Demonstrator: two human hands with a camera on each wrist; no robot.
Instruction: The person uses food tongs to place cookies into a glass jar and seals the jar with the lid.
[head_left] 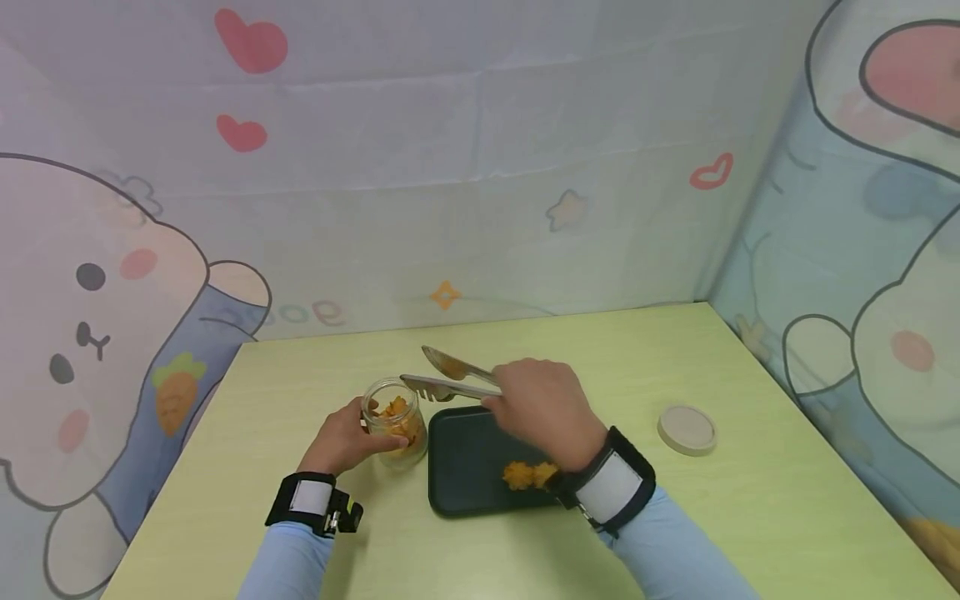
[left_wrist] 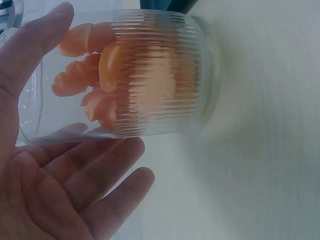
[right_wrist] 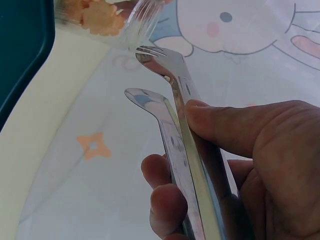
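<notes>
My left hand [head_left: 345, 437] grips a clear glass jar [head_left: 415, 417] around its side, thumb on one side and fingers on the other. The jar stands upright and lidless on the table, its lower part ribbed. Orange crinkled pieces [left_wrist: 80, 75] partly fill it. In my right hand [head_left: 543, 408] is a pair of metal tongs [right_wrist: 192, 150], held between thumb and fingers. Their two tips, one of them slotted like a fork, are spread with nothing between them. In the head view the slotted tip overlaps the jar's rim, and the other tip sits farther back.
A dark rectangular tray [head_left: 465, 467] lies right of the jar, partly hidden under my right hand. Orange pieces [head_left: 517, 475] rest near its front edge. Farther right lies a round pale lid [head_left: 687, 429]. A printed cloth [head_left: 375, 233] hangs behind the pale yellow table [head_left: 750, 517].
</notes>
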